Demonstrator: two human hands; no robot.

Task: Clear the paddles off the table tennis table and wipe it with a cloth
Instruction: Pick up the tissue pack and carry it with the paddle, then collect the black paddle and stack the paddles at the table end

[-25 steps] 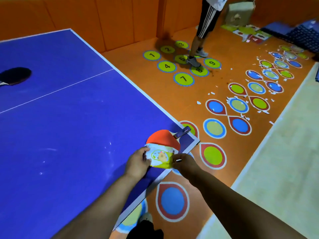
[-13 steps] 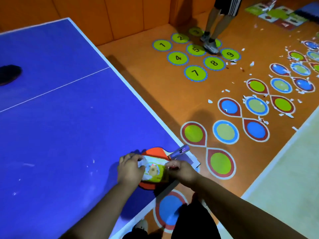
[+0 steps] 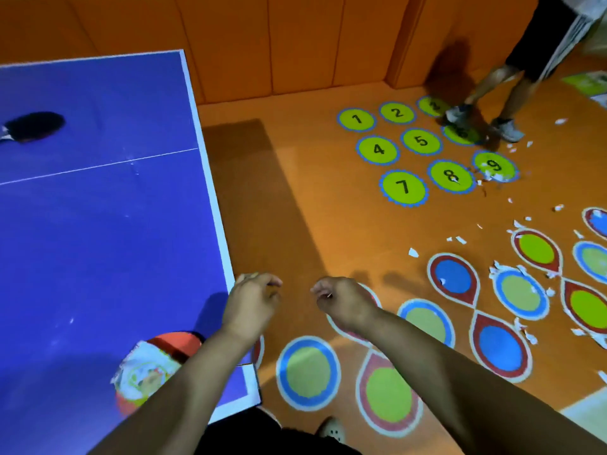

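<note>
Beyond the red paddle [image 3: 177, 343], left hand [image 3: 251, 302] and right hand [image 3: 345, 302] hover empty, loosely curled, off the table [image 3: 98, 241].

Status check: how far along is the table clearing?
Done: nothing yet. The black paddle and the red paddle, with a printed packet on it, lie on the table. In hand: nothing I can make out; left hand and right hand hover past the edge. Left: remove both paddles, wipe.
</note>
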